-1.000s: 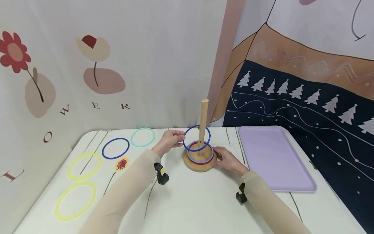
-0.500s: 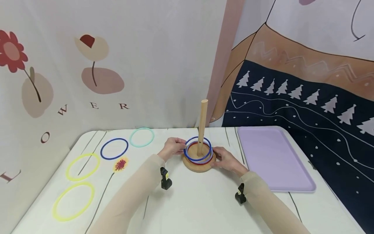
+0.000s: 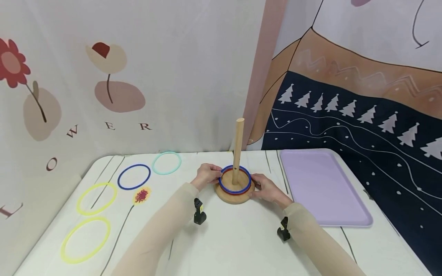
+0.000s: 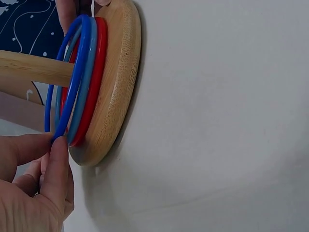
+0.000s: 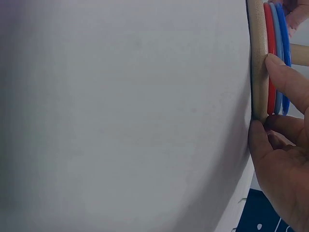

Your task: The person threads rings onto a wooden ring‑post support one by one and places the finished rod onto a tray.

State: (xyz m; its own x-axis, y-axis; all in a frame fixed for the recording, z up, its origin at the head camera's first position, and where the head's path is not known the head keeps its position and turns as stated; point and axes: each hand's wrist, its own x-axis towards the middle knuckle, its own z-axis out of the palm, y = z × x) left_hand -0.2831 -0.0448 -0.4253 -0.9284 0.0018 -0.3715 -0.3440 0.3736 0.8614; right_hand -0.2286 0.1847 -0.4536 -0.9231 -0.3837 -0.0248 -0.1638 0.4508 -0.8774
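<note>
In the head view, my left hand (image 3: 208, 175) pinches a dark blue ring (image 4: 76, 82) between thumb and finger at its left side. That ring encircles the upright wooden post (image 3: 238, 142), low down, slightly tilted in the left wrist view. Under it lie a light blue ring (image 4: 89, 72) and a red ring (image 4: 98, 72), on the round wooden base (image 3: 233, 199). My right hand (image 3: 268, 188) grips the base's right edge, its thumb (image 5: 287, 77) on the rim beside the rings.
Several loose rings lie at the table's left: a yellow ring (image 3: 64, 245), another yellow one, a dark blue ring (image 3: 119, 180) and a turquoise ring (image 3: 153, 165). A purple tray (image 3: 324, 184) occupies the right side. Curtains hang behind the table (image 3: 214, 237).
My left hand has lowered the dark blue ring down the post, from tilted above the base to just over the stacked rings. The right hand has stayed at the base.
</note>
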